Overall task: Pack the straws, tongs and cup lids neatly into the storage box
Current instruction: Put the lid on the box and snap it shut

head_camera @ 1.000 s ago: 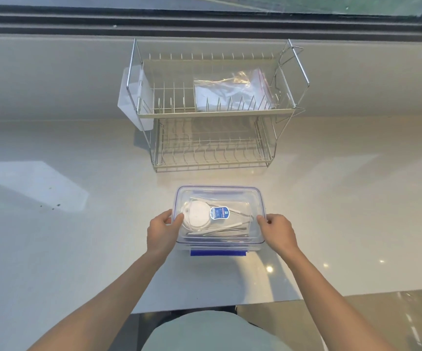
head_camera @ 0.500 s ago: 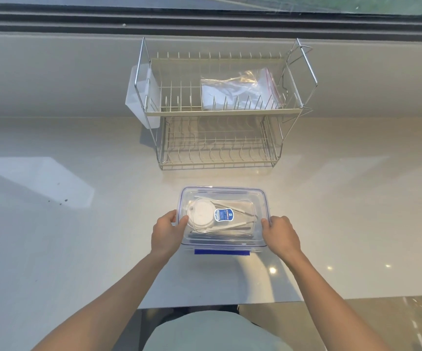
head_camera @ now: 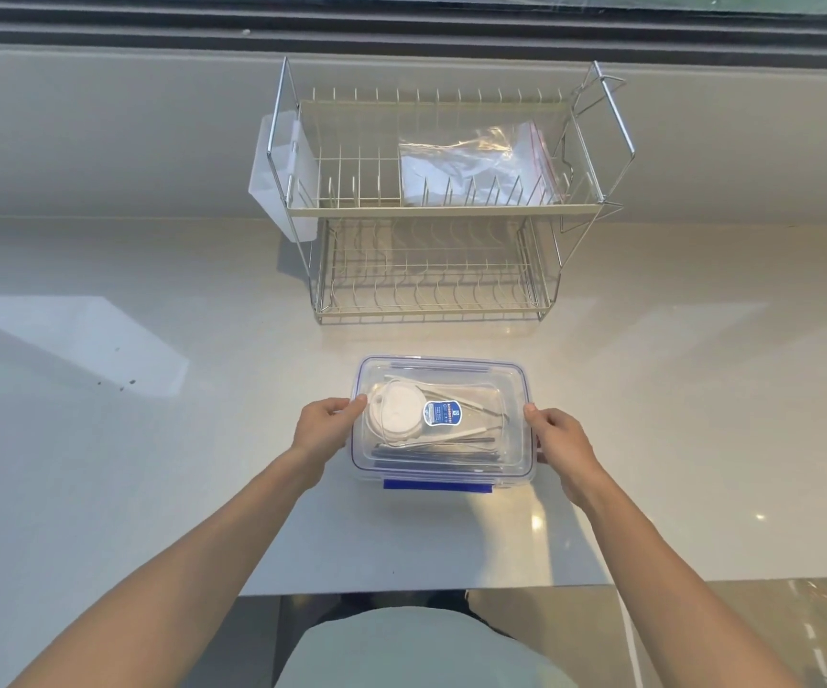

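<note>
A clear storage box point(head_camera: 511, 464) with a blue-edged lid and a blue front clip stands on the white counter. Its lid is on. Through the lid I see white cup lids point(head_camera: 394, 412) at the left, metal tongs point(head_camera: 471, 432) across the middle and dark straws point(head_camera: 431, 453) along the front. A blue sticker sits on the lid. My left hand point(head_camera: 324, 427) grips the box's left side, fingers curled at its rim. My right hand point(head_camera: 558, 434) grips the right side in the same way.
A two-tier wire dish rack point(head_camera: 431, 211) stands behind the box against the wall, with a clear zip bag point(head_camera: 476, 166) on its upper tier and a white plastic holder point(head_camera: 277, 176) on its left. The counter's front edge runs just below my forearms.
Both hands stay on the box's sides. The box and hands sit slightly farther right and higher in view, mostly from my head shifting.
</note>
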`<move>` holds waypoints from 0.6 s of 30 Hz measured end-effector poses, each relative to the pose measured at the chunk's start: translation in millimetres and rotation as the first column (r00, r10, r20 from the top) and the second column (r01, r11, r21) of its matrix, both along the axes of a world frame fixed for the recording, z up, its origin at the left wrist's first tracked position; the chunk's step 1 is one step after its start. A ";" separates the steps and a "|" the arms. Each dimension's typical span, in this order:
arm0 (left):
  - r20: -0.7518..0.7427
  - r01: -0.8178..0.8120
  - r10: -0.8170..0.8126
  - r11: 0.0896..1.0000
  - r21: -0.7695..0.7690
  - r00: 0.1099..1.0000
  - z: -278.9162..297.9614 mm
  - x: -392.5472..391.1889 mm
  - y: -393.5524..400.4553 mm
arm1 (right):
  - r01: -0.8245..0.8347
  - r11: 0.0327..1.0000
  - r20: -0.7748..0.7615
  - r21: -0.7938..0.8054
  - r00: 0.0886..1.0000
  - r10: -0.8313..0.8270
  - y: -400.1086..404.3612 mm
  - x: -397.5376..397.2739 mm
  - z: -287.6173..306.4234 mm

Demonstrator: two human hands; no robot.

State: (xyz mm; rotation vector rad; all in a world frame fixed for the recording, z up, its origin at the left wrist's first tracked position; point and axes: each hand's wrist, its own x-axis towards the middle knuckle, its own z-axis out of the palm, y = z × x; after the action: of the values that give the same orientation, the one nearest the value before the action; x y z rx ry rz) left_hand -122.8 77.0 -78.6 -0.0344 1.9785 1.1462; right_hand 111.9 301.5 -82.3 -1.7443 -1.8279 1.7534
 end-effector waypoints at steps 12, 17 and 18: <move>-0.076 -0.033 0.036 0.998 0.045 0.996 -13.2 11.4 -0.9 | -0.034 0.984 0.065 0.176 0.998 0.023 -3.9 -12.3 -9.8; -0.107 -0.026 0.022 0.999 -0.035 0.994 -10.8 2.4 8.8 | 0.122 0.992 -0.080 -0.010 0.989 -0.123 -19.2 -3.0 0.6; -0.125 -0.022 0.015 0.998 -0.052 0.992 -8.8 -0.9 12.9 | 0.150 0.986 -0.135 -0.072 0.978 -0.159 -26.9 1.4 1.8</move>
State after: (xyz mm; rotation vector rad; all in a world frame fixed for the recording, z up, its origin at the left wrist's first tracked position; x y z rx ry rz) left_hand -123.7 89.9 -87.4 -0.0091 2.1235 1.1310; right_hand 113.3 274.6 -80.5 -1.6851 -1.5547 1.8373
